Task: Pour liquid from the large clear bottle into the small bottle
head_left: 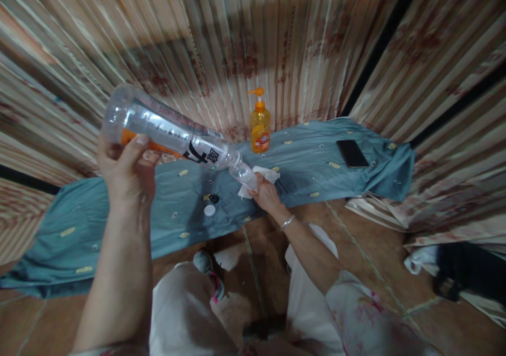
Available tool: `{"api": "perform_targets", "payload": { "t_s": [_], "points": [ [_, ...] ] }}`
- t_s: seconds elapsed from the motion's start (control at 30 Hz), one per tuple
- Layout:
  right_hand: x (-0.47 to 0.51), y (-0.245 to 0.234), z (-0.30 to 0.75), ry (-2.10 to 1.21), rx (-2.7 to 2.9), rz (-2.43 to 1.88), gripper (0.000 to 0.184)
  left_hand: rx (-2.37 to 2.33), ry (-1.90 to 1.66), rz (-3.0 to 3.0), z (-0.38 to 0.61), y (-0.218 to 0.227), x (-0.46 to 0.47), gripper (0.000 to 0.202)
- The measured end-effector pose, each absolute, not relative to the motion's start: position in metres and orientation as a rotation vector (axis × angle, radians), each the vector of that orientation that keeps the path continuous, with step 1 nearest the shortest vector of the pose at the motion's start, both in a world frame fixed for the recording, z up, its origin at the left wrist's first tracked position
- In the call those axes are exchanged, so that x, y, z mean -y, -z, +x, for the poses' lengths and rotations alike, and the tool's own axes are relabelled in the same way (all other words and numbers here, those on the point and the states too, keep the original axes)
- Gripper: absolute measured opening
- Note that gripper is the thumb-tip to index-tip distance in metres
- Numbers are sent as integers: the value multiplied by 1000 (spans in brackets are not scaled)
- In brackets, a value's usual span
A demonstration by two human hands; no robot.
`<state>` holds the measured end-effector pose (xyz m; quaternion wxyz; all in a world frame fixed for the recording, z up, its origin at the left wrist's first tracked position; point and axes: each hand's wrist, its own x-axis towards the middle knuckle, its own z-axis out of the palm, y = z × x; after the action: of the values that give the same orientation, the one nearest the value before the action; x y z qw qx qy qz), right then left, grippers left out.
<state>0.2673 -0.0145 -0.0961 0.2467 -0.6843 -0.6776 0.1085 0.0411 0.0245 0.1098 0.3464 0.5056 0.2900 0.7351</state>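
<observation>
My left hand [128, 169] is wrapped round the base end of a large clear plastic bottle [168, 127] with an orange and black label. The bottle is tilted, its neck pointing down to the right. At that neck is the mouth of a small clear bottle [244, 175], gripped by the fingers of my right hand [268, 194]. Whether liquid passes between the two cannot be made out. A crumpled white tissue [272, 175] shows beside the small bottle at my right hand. Below the large bottle, a black cap [214, 198] and a white cap [209, 210] lie on the cloth.
An orange pump bottle [260, 129] stands upright at the back of the surface under a blue-green patterned cloth [300, 161]. Further right lies a black phone [352, 153]. Pleated curtains [237, 45] hang behind. A dark bag-like item [470, 272] rests at the lower right.
</observation>
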Motion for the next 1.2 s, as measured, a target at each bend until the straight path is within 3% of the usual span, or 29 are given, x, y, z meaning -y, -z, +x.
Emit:
{"api": "perform_targets", "payload": {
  "t_s": [1.2],
  "points": [
    [15, 95, 267, -318, 1845, -1885, 54, -696, -1916, 1296, 48, -114, -23, 43]
  ]
}}
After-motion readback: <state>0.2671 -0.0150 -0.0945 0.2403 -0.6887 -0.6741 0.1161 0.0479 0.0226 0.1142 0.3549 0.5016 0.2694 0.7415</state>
